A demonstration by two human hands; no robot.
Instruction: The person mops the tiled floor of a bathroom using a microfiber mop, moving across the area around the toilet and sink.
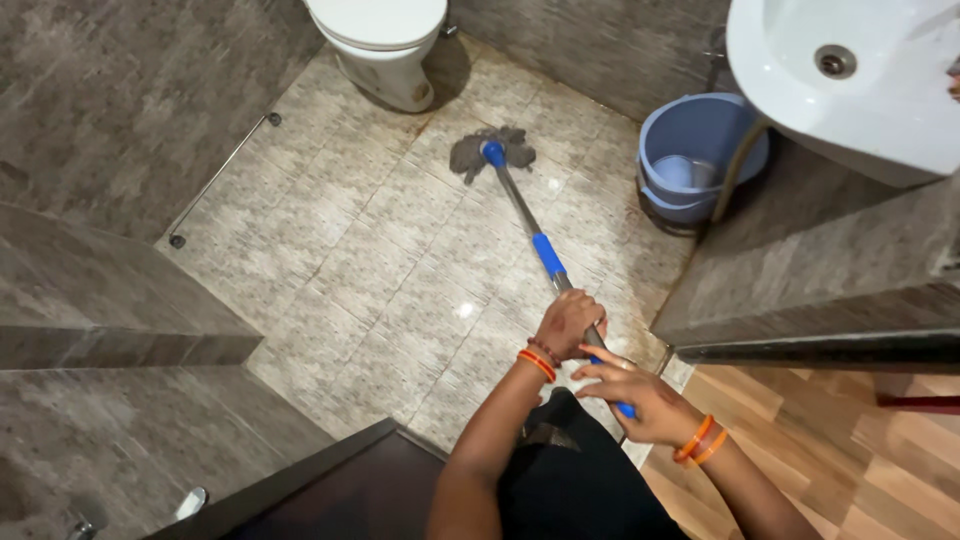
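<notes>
I see no package, label, sign or screen anywhere here.

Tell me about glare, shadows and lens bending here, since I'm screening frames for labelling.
Head view: small bright glints on the wet floor tiles; soft shadow beside the toilet; wide-angle lens bows the walls; mop head and both hands, left hand and right hand, stay sharp.
</notes>
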